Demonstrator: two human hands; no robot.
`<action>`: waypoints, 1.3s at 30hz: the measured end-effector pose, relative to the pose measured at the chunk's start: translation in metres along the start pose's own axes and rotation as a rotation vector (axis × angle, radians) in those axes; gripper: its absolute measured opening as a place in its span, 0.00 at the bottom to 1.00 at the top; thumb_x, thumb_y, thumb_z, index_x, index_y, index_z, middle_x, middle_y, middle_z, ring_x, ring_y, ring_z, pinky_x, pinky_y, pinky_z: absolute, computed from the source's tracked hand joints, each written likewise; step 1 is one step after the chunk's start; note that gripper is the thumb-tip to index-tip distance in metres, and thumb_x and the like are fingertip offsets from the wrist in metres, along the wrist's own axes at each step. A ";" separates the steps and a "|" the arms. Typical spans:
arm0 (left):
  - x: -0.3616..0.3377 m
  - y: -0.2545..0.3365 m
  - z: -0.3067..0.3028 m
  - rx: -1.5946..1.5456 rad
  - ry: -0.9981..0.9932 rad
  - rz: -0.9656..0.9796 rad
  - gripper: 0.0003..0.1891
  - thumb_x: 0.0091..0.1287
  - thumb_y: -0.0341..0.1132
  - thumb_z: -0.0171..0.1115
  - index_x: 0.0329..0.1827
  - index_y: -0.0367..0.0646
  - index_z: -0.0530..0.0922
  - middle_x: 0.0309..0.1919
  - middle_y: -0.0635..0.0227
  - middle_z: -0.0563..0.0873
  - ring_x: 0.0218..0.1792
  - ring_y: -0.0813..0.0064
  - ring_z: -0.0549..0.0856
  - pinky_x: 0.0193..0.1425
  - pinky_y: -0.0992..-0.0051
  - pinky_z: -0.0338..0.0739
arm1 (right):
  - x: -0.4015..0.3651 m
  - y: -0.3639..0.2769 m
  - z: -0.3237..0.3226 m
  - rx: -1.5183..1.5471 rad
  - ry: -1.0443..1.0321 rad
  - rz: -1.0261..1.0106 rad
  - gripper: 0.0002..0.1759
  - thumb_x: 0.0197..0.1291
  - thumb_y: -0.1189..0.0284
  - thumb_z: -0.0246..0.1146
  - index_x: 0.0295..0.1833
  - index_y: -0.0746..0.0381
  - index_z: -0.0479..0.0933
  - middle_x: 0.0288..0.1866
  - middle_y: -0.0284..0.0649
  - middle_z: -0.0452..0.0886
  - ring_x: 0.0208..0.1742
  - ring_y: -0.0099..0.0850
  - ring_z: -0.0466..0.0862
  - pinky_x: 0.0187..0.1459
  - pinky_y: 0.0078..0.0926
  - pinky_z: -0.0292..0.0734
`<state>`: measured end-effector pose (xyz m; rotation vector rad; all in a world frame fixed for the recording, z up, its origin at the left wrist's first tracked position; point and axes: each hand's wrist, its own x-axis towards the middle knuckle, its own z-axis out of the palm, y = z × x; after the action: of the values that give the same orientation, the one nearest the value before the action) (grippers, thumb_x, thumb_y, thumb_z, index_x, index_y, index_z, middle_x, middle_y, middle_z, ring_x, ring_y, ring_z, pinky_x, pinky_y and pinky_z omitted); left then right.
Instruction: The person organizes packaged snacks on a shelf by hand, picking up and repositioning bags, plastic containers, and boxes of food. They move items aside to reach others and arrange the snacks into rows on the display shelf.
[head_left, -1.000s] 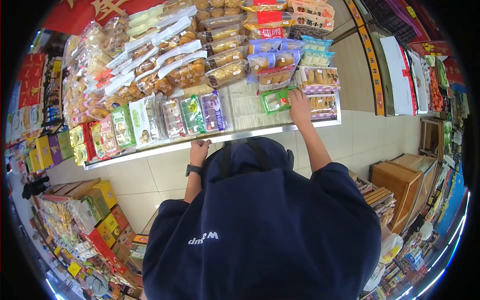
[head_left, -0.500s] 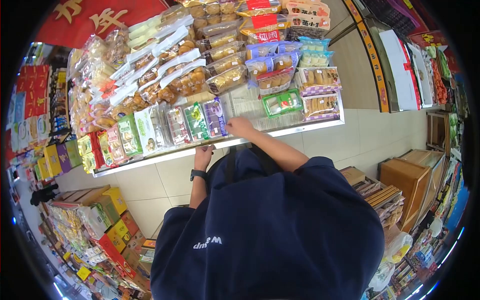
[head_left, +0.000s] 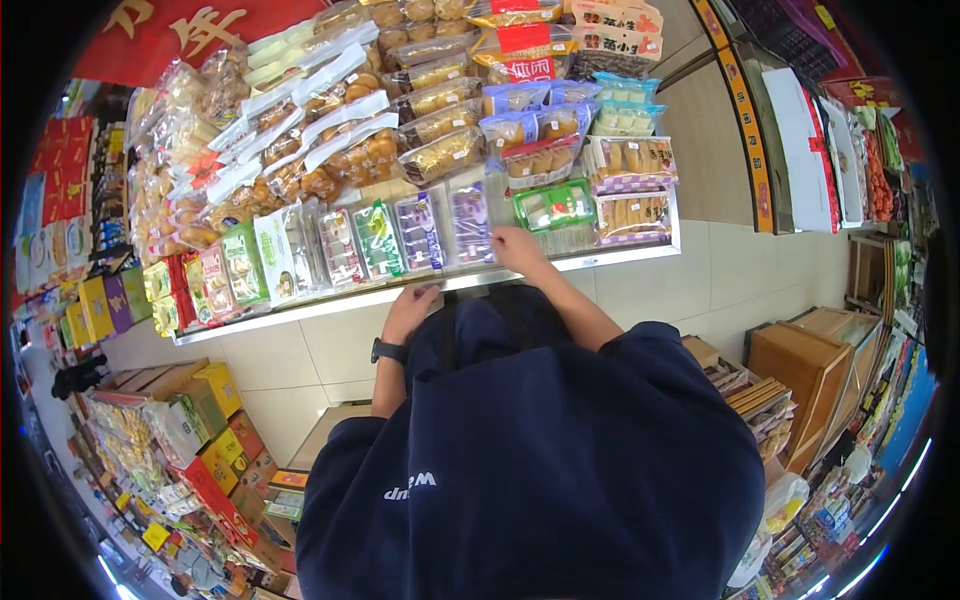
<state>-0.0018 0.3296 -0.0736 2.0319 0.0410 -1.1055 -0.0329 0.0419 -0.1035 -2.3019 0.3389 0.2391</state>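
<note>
My right hand (head_left: 517, 250) is closed at the lower right edge of a purple-and-clear snack pack (head_left: 470, 220), its fingers on the wrapper. Just left of that pack stands a similar purple pack (head_left: 419, 230), then a green pack (head_left: 379, 240) and a dark red one (head_left: 341, 246). A green-framed tray pack (head_left: 555, 206) lies to the right of my right hand. My left hand (head_left: 408, 308), with a dark watch on the wrist, is at the front edge of the display counter (head_left: 590, 258). Its fingers are curled together; whether they hold anything is hidden.
Bagged pastries (head_left: 350, 150) and long cake packs (head_left: 440, 155) fill the counter's back and left. Purple-checked packs (head_left: 633, 215) stand at its right end. Stacked cartons (head_left: 225, 465) are behind on the left, wooden cases (head_left: 800, 375) on the right.
My right hand has moved right, and a purple pack now lies there, apart from the other purple one. My left hand has shifted slightly along the counter edge. The view has moved a little.
</note>
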 end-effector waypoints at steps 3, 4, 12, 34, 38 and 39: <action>0.017 0.024 0.029 -0.097 -0.097 0.103 0.30 0.72 0.49 0.65 0.62 0.28 0.75 0.52 0.54 0.86 0.50 0.68 0.85 0.57 0.71 0.79 | -0.015 0.008 -0.018 -0.126 0.022 0.123 0.09 0.65 0.66 0.61 0.39 0.60 0.82 0.37 0.49 0.86 0.41 0.52 0.86 0.43 0.50 0.81; 0.020 0.038 0.038 -0.089 -0.099 0.129 0.32 0.71 0.49 0.66 0.64 0.28 0.73 0.53 0.52 0.85 0.53 0.67 0.85 0.58 0.70 0.78 | -0.017 0.009 -0.019 -0.182 0.020 0.142 0.09 0.65 0.66 0.61 0.38 0.59 0.82 0.37 0.49 0.87 0.40 0.52 0.87 0.43 0.51 0.81; 0.050 0.123 0.069 0.042 -0.074 0.155 0.42 0.63 0.47 0.71 0.73 0.27 0.65 0.62 0.43 0.81 0.63 0.59 0.81 0.68 0.69 0.73 | -0.022 -0.003 -0.011 -0.248 0.040 0.228 0.14 0.62 0.66 0.65 0.48 0.63 0.79 0.36 0.53 0.87 0.39 0.54 0.87 0.43 0.54 0.82; 0.065 0.072 0.054 0.545 0.809 0.154 0.47 0.49 0.39 0.77 0.72 0.34 0.62 0.69 0.34 0.63 0.69 0.37 0.65 0.73 0.49 0.65 | -0.062 0.014 -0.032 -0.038 -0.130 -0.045 0.18 0.57 0.70 0.64 0.53 0.65 0.81 0.53 0.50 0.83 0.57 0.49 0.81 0.61 0.44 0.76; 0.065 0.084 0.054 0.567 0.757 0.089 0.47 0.50 0.40 0.77 0.72 0.37 0.62 0.69 0.39 0.65 0.68 0.40 0.67 0.70 0.47 0.67 | -0.060 0.017 -0.032 -0.004 -0.145 -0.023 0.19 0.60 0.69 0.65 0.55 0.65 0.81 0.52 0.51 0.84 0.53 0.49 0.84 0.57 0.43 0.78; 0.062 0.090 0.052 0.529 0.732 0.060 0.48 0.49 0.41 0.78 0.72 0.37 0.62 0.67 0.40 0.66 0.67 0.41 0.68 0.69 0.47 0.68 | -0.060 0.019 -0.032 0.008 -0.136 -0.029 0.19 0.60 0.69 0.65 0.55 0.65 0.81 0.51 0.51 0.84 0.51 0.49 0.85 0.55 0.42 0.79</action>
<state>0.0347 0.2140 -0.0766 2.7978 0.0619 -0.2903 -0.0932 0.0160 -0.0786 -2.2670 0.2366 0.3775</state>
